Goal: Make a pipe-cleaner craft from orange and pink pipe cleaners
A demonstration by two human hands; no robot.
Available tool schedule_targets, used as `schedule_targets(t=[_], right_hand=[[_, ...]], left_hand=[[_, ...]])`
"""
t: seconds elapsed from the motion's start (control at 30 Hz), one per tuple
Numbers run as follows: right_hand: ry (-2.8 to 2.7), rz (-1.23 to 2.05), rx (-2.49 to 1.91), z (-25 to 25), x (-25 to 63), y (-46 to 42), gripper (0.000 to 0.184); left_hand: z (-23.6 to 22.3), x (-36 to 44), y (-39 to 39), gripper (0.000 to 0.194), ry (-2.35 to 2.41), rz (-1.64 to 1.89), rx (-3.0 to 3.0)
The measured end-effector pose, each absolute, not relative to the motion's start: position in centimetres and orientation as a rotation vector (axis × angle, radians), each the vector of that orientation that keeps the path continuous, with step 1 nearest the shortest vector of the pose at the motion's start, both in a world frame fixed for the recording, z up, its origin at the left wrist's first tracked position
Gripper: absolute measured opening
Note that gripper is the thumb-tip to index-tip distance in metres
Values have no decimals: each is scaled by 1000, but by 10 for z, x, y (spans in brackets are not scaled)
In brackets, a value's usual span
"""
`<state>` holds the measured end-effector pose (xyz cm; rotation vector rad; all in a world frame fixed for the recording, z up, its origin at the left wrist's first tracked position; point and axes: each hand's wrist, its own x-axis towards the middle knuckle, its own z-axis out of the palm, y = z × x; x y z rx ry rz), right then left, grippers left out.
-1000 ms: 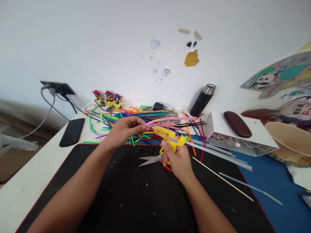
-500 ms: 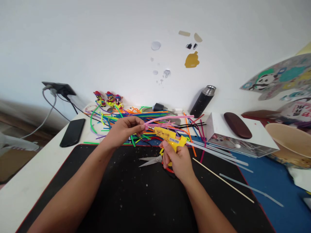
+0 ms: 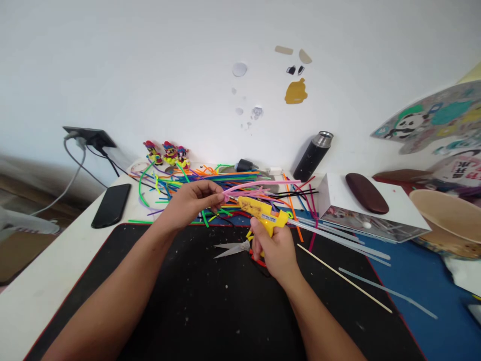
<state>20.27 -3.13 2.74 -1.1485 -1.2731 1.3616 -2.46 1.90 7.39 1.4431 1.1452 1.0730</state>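
Note:
Between the thumb and fingers of my left hand (image 3: 197, 202) is a pink pipe cleaner (image 3: 263, 184), one end sticking out to the right. My right hand (image 3: 276, 248) is wrapped round the handle of a yellow glue gun (image 3: 261, 210). Its metal nozzle points left and meets the pink piece at my left fingertips; whether glue comes out is too small to see. A clear glue stick trails from the gun's rear. Scissors (image 3: 233, 248) with red handles lie on the black mat below the gun, their blades apart and handles partly hidden by my right hand.
Colourful pipe cleaners (image 3: 221, 180) are heaped behind my hands. A phone (image 3: 111, 205) lies at left. A black flask (image 3: 313, 156), a white box (image 3: 372, 208) with a dark case, glue sticks (image 3: 387, 292) and a wooden stick (image 3: 343, 278) are to the right. Small figurines (image 3: 171, 153) stand at the back.
Both hands keep nearly the same pose, with the nozzle still at the pink pipe cleaner. The whole view has shifted very slightly.

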Motion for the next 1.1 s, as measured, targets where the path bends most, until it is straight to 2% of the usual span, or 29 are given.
schedule_targets(t=[1.1], right_hand=[[-1354, 1312, -1248, 35, 204, -33, 58]], left_hand=[[70, -22, 17, 28, 1124, 1049, 1406]])
